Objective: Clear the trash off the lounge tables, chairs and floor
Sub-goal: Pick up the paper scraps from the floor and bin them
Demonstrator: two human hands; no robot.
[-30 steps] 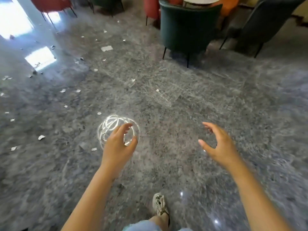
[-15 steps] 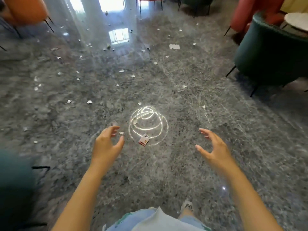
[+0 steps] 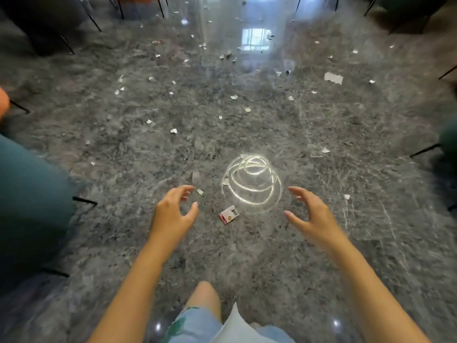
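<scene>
A small red and white carton point(image 3: 228, 214) lies on the grey marble floor point(image 3: 123, 231) just ahead of me, between my two hands. My left hand point(image 3: 173, 214) hovers left of it, fingers loosely curved, holding nothing. My right hand point(image 3: 312, 216) hovers to its right, fingers spread and empty. Several white paper scraps are scattered over the floor, among them a larger torn piece point(image 3: 333, 78) at the far right and a small one point(image 3: 173, 131) ahead. A bright ring-shaped light reflection point(image 3: 252, 184) glows on the floor beyond the carton.
A teal chair point(image 3: 29, 206) with thin black legs stands close on my left. More chair legs and dark seats point(image 3: 49, 26) line the far left, top right and right edges. My knee and light shorts point(image 3: 202, 315) show at the bottom.
The view has swung left and moved forward; the carton now lies closer and between my hands. Both hands stay empty and have spread slightly.
</scene>
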